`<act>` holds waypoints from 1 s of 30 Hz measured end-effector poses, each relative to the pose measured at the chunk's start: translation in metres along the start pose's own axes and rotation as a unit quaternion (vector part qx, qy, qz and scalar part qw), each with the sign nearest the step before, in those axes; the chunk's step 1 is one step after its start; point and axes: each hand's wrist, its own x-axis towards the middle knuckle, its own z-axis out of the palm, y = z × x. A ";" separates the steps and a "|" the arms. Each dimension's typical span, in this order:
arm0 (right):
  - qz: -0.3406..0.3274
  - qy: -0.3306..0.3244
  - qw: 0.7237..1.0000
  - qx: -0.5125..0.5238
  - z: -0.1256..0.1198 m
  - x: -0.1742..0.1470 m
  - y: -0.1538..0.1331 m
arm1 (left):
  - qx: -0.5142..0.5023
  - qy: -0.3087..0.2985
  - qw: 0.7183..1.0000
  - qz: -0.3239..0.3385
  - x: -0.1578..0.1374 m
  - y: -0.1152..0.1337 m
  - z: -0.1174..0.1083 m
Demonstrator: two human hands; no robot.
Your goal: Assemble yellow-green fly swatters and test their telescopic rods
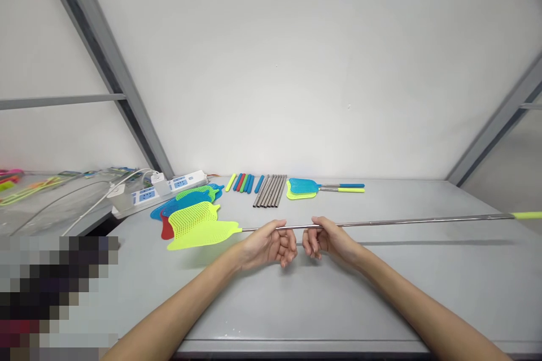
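Note:
A yellow fly swatter [203, 235] with a long, extended metal rod lies across both my hands above the table. My left hand [271, 245] pinches the rod near the swatter's head, thumb on top and fingers curled beneath. A short way to the right, my right hand [328, 240] grips the same rod between thumb and fingers. The rod stretches far right to a yellow handle [527, 215], cut off by the frame edge. Behind the held head lie loose swatter heads: another yellow one [192, 219], a red one [167, 229], and blue and green ones [186, 204].
Several metal rods [270, 192] lie side by side at the back, with coloured handle grips [242, 183] to their left. Two shortened swatters [302, 188] rest to the right. A power strip [180, 183] with cables sits at the back left of the grey table [296, 310].

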 end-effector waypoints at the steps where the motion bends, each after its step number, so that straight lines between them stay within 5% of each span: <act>1: 0.011 -0.015 1.000 -0.001 0.000 -0.001 0.000 | -0.006 -0.010 1.000 -0.010 0.001 -0.002 -0.001; 9: 0.084 -0.057 0.995 0.017 0.002 0.001 0.010 | -0.011 -0.110 0.991 -0.077 0.008 -0.013 -0.005; 30: 0.104 -0.098 0.990 0.015 0.009 0.003 0.028 | 0.009 -0.088 0.992 -0.089 0.012 -0.026 0.000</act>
